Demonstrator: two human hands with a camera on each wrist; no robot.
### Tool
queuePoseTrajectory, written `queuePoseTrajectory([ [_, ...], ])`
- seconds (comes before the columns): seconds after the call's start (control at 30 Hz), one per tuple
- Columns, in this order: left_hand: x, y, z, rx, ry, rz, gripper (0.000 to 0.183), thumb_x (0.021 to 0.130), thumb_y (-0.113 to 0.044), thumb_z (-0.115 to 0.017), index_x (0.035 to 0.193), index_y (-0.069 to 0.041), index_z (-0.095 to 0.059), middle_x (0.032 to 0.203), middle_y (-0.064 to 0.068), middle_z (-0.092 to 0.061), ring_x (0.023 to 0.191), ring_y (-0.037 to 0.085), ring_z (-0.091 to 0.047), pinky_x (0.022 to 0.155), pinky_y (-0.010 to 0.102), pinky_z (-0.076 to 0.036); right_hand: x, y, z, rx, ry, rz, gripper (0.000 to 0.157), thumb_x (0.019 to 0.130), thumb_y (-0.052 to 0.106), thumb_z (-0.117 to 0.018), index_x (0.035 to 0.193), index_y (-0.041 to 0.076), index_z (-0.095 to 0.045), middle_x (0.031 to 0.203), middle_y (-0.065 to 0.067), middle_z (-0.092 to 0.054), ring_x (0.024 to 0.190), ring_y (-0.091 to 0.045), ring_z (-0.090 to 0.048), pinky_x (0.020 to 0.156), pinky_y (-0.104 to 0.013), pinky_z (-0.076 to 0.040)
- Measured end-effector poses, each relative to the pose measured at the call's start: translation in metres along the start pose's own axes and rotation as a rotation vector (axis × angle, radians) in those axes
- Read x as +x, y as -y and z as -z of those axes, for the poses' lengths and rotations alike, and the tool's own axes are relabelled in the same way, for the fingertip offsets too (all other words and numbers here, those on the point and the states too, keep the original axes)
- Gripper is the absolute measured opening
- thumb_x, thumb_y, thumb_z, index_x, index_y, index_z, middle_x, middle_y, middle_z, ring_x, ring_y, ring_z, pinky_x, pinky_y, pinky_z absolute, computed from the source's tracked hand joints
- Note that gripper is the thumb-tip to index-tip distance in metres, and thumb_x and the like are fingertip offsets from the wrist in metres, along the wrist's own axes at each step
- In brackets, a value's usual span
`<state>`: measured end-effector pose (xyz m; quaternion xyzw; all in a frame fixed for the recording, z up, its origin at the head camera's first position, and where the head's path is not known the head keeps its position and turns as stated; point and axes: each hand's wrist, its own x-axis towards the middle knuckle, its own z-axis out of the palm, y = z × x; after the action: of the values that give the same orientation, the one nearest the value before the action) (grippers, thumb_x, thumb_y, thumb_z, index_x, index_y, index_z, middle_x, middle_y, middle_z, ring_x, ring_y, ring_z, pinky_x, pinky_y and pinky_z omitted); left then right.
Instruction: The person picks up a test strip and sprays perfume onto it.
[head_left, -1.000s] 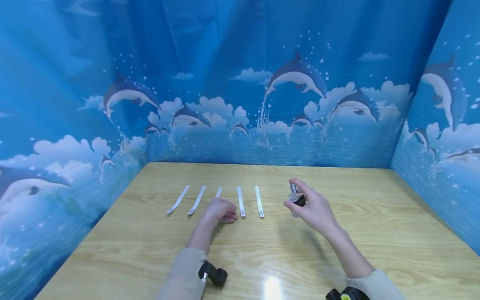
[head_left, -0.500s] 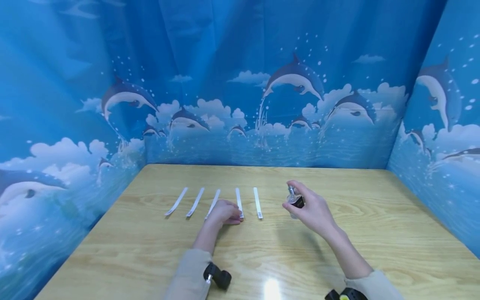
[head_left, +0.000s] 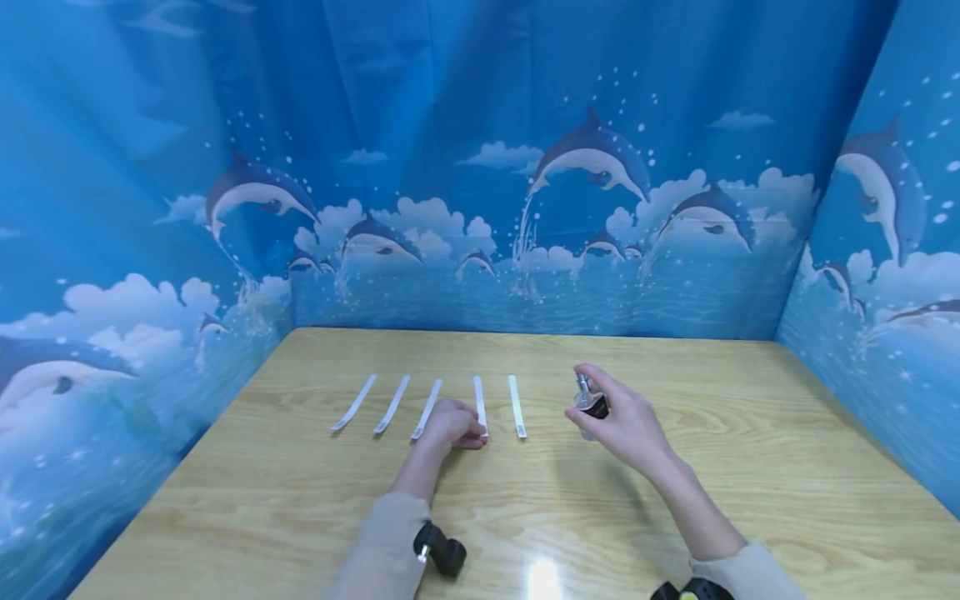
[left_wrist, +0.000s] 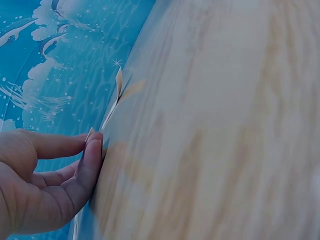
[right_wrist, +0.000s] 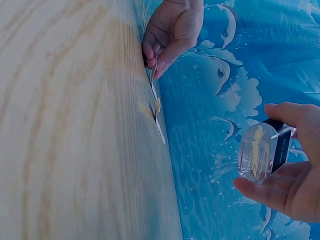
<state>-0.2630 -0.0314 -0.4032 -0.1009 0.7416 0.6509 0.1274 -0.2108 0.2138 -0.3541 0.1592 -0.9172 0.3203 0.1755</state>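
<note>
Five slim white strips lie in a row across the centre of the head view. The fourth from the left, the white strip (head_left: 480, 398), runs up the frame from your left hand (head_left: 452, 423), its long axis nearly vertical. That hand is the nearer one: its thumb and finger pinch the strip's near end. The fifth strip (head_left: 518, 406) lies just right of it; three more strips (head_left: 392, 404) lie to the left, leaning rightward at the top. Right of centre, well apart from the row, your right hand (head_left: 628, 421) clamps a small bottle (head_left: 597, 406) between thumb and fingers, held above the worktop (head_left: 585, 521). The bottle is clear with a black band and a silvery neck towards the top of the frame; its lettering is too small to read.
</note>
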Motion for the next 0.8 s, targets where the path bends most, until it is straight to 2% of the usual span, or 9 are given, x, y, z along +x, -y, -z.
queuePoseTrajectory([
  [0.33,-0.001,-0.001,0.004,-0.034,0.009,-0.001,0.038,0.072,0.021,-0.057,0.109,0.015,-0.052,0.076,0.02,-0.059,0.05,0.015,-0.057,0.055,0.025,-0.056,-0.001,0.0,0.001,0.003,0.001,-0.001,0.058,0.081,0.026,-0.072,0.132,0.015,-0.048,0.118,-0.018,-0.059,0.099,-0.034,-0.059,0.079,-0.052,-0.048],
  [0.47,-0.003,-0.005,0.006,-0.052,0.01,-0.036,0.039,0.071,0.021,-0.054,0.109,0.015,-0.053,0.073,0.017,-0.056,0.05,0.014,-0.055,0.051,0.022,-0.053,-0.001,-0.001,0.002,0.002,0.0,-0.012,0.058,0.081,0.027,-0.072,0.133,0.016,-0.048,0.118,-0.018,-0.059,0.096,-0.034,-0.059,0.077,-0.052,-0.049],
  [0.67,-0.004,-0.01,0.009,-0.038,0.039,-0.041,0.038,0.07,0.02,-0.053,0.108,0.014,-0.055,0.073,0.012,-0.053,0.053,0.013,-0.052,0.051,0.019,-0.051,-0.001,-0.002,0.002,-0.005,0.003,0.028,0.056,0.082,0.025,-0.07,0.133,0.015,-0.047,0.112,-0.018,-0.061,0.084,-0.027,-0.061,0.066,-0.042,-0.05],
  [0.8,-0.005,-0.011,0.011,-0.057,0.065,-0.04,0.038,0.07,0.019,-0.05,0.108,0.015,-0.055,0.074,0.011,-0.051,0.052,0.013,-0.05,0.051,0.019,-0.05,-0.001,-0.003,0.002,0.007,0.016,0.05,0.056,0.085,0.026,-0.067,0.134,0.014,-0.044,0.116,-0.02,-0.059,0.083,-0.025,-0.06,0.064,-0.038,-0.05],
])
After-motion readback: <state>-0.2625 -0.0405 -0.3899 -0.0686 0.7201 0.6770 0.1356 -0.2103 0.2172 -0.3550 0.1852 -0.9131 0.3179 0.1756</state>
